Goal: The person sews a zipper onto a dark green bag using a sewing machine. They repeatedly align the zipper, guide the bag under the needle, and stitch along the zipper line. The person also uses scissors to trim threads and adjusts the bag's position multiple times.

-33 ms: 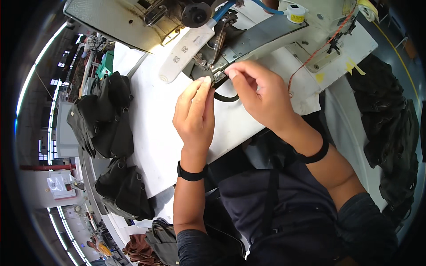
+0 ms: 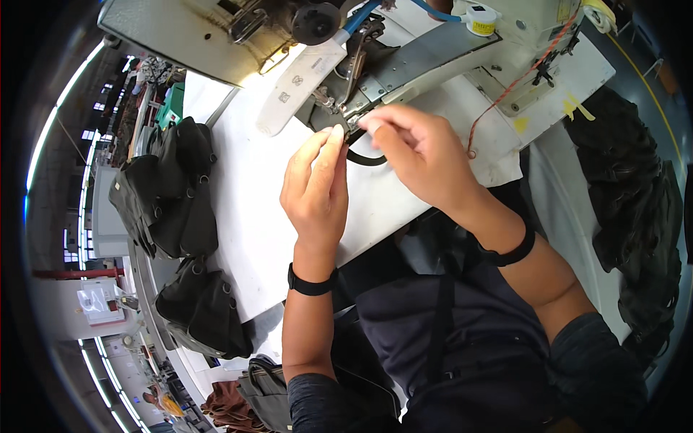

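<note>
At the sewing machine's [image 2: 433, 61] stitching spot, my left hand [image 2: 315, 189] has its fingers pressed together on the end of a narrow black strap [image 2: 368, 160]. The strap bends in a short curve below the machine's arm, running from the left fingertips toward my right hand [image 2: 429, 155]. Thumb and forefinger of the right hand are pinched just right of the left fingertips; they are blurred, and what sits between them cannot be made out. Beside the left fingertips lies the machine's rounded pale cover [image 2: 289, 94]. The needle area is largely hidden behind metal parts and fingers.
Dark bags [image 2: 170, 187] are piled along the left of the white tabletop [image 2: 253, 180]. A small white pot with a yellow label [image 2: 481, 22] stands on the machine. An orange cord [image 2: 498, 105] hangs at its right. Dark material [image 2: 628, 209] is heaped at the far right.
My right thumb and forefinger have shifted slightly left and are now blurred. My left hand and the strap hold nearly the same place.
</note>
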`<state>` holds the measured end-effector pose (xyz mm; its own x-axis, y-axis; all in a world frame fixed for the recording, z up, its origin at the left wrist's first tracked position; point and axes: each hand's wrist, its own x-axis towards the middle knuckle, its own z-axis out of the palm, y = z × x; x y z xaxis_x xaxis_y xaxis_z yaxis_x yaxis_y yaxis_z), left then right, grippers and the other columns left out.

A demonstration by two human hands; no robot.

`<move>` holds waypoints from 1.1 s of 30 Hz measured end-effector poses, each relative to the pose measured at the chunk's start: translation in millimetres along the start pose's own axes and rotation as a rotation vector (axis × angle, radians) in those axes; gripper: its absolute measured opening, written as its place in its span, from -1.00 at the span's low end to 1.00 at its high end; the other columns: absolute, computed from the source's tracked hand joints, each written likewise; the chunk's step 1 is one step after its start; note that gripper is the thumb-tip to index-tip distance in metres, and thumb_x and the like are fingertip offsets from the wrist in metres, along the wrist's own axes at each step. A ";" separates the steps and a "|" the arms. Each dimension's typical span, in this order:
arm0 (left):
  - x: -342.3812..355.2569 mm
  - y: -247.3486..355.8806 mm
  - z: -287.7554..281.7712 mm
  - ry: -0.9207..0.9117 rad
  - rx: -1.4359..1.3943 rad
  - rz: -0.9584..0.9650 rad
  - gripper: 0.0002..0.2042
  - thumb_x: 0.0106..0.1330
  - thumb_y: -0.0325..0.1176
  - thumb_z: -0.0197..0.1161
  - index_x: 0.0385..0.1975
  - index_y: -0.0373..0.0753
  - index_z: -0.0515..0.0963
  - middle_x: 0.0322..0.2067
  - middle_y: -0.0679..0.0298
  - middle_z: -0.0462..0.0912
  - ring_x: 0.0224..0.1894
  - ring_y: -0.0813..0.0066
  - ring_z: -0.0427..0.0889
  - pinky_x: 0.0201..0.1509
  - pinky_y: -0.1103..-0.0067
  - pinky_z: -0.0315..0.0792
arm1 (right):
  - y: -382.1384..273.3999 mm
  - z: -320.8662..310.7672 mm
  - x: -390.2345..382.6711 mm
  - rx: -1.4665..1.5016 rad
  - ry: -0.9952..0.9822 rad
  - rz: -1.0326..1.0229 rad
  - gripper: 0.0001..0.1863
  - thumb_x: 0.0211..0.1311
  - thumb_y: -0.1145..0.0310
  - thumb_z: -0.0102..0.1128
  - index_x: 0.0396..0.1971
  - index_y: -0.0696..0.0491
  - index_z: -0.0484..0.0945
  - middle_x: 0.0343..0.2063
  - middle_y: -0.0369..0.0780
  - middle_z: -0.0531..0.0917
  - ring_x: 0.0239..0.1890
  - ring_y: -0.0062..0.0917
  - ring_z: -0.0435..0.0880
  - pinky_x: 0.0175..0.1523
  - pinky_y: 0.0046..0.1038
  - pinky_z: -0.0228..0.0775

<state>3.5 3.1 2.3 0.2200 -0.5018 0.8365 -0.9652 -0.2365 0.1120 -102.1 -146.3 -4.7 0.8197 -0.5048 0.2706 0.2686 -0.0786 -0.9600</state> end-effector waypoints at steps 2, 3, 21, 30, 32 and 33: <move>-2.3 -2.6 -1.2 -0.011 -0.003 0.011 -0.68 0.22 -0.64 0.53 -0.02 -0.28 0.77 -0.06 0.14 0.80 -0.07 0.25 0.79 -0.01 0.42 0.68 | 1.2 2.2 3.1 0.185 -0.093 0.075 -0.70 0.58 0.32 0.19 0.05 0.22 0.72 -0.28 -0.25 0.80 -0.42 -0.75 0.64 -0.35 -0.64 0.48; -2.9 -2.9 -1.6 -0.017 -0.012 0.009 -0.68 0.22 -0.64 0.53 -0.02 -0.28 0.77 -0.06 0.14 0.80 -0.07 0.24 0.80 -0.01 0.41 0.68 | 2.6 4.3 5.0 0.236 -0.111 0.098 -0.70 0.58 0.32 0.20 0.05 0.22 0.72 -0.29 -0.25 0.80 -0.42 -0.74 0.64 -0.35 -0.64 0.48; 32.5 -4.6 -24.9 -0.263 -0.245 -0.261 -0.77 0.30 -0.56 0.51 -0.07 -0.30 0.77 -0.14 0.11 0.83 -0.15 0.33 0.82 -0.03 0.49 0.67 | 2.6 6.5 13.9 0.292 -0.152 0.111 -0.81 0.50 0.34 0.29 -0.13 0.16 0.75 -0.33 -0.27 0.80 -0.41 -0.77 0.64 -0.28 -0.64 0.49; 35.2 2.2 -19.3 -0.228 -0.083 -0.148 -0.89 0.33 -0.56 0.46 -0.18 -0.34 0.77 -0.30 0.14 0.84 -0.27 0.38 0.84 -0.14 0.53 0.69 | 7.4 25.0 9.7 0.277 -0.030 0.057 -0.79 0.45 0.38 0.26 -0.26 0.23 0.73 -0.44 -0.29 0.76 -0.43 -0.72 0.66 -0.31 -0.59 0.51; 36.3 4.6 -18.2 -0.222 -0.103 -0.179 -0.90 0.34 -0.56 0.45 -0.19 -0.34 0.77 -0.32 0.16 0.83 -0.28 0.42 0.84 -0.16 0.55 0.69 | 7.8 24.4 12.0 0.217 -0.013 0.034 -0.76 0.38 0.37 0.26 -0.29 0.27 0.72 -0.54 -0.25 0.73 -0.49 -0.70 0.65 -0.38 -0.53 0.47; 37.0 8.1 -17.7 -0.217 -0.149 -0.232 -0.90 0.34 -0.56 0.44 -0.19 -0.34 0.77 -0.33 0.17 0.83 -0.28 0.45 0.84 -0.16 0.56 0.69 | 14.1 26.0 13.5 0.208 0.017 -0.016 -0.77 0.37 0.37 0.25 -0.34 0.26 0.72 -0.59 -0.27 0.70 -0.53 -0.71 0.62 -0.39 -0.52 0.47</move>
<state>1.3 -2.6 43.7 0.4456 -0.6177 0.6479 -0.8924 -0.2491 0.3763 -74.1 -131.9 -12.8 0.8063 -0.5197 0.2825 0.3814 0.0917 -0.9198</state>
